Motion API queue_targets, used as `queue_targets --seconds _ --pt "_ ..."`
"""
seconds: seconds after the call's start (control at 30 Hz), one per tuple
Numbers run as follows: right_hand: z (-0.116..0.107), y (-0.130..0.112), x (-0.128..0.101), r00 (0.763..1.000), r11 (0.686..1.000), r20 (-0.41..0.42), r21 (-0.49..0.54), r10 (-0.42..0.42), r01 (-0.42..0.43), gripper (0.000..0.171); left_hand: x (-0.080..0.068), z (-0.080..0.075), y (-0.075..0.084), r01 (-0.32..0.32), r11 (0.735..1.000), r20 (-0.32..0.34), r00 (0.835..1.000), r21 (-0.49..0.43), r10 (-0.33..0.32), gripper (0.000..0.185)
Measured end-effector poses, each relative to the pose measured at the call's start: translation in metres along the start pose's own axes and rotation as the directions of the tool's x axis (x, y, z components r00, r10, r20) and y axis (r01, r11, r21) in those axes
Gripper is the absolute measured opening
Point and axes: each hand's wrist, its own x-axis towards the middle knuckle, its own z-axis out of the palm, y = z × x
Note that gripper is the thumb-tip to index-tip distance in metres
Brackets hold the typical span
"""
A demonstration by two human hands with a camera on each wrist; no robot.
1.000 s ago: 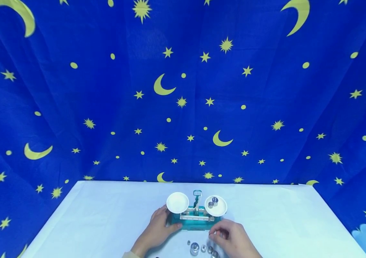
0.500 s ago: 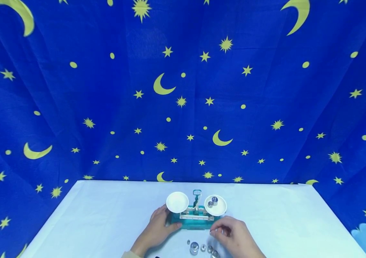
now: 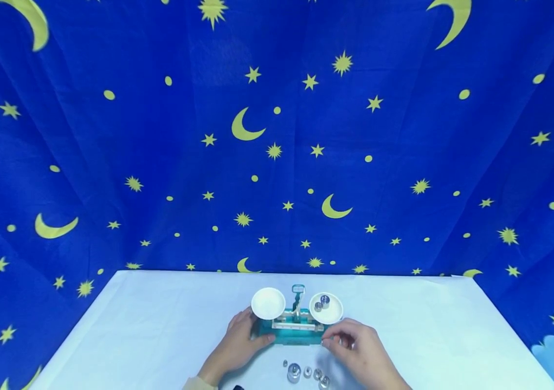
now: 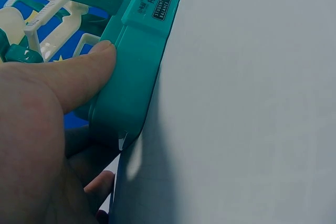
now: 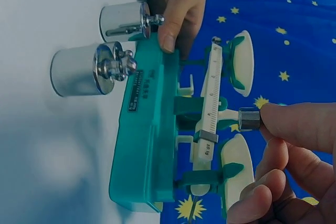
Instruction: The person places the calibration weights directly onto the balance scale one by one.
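A small metal weight (image 5: 249,118) is pinched between the thumb and fingertips of the right hand (image 3: 362,352), held in the air just in front of the right end of the teal balance scale (image 3: 290,331), near the white beam and below the right pan (image 3: 326,309). That pan already carries two little weights (image 3: 322,303); the left pan (image 3: 268,303) shows nothing in it. The left hand (image 3: 238,344) is clamped on the scale's left end, thumb pressed on the front edge of the base and the other fingers curled round behind it, so the scale is steadied on the pale table (image 3: 160,330).

A loose row of spare weights (image 3: 306,373) stands on the table just in front of the scale, between the two wrists.

What could go wrong, as I see it: the pinched weight is small and smooth, and only the fingertips have it, so a slight loosening could drop it onto the beam or the table, where it could roll. The right hand is also close to the beam; a knock there would set the pans swinging and could tip the two weights off. And a wrist drifting back could topple the spare ones.
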Motion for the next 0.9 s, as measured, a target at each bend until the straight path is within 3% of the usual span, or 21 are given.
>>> queue_targets --seconds 0.23,0.9 --pt "-0.0016 -0.0001 0.0026 0.996 0.999 -0.075 -0.020 -0.039 0.038 0.008 0.0007 -0.0012 0.0006 -0.004 1.000 -0.004 1.000 -0.007 0.004 0.083" --pt "-0.0047 -0.0029 0.0099 0.988 0.999 -0.153 -0.041 0.014 -0.021 0.007 -0.0006 -0.0007 0.0020 0.018 1.000 0.002 1.000 -0.015 -0.018 0.083"
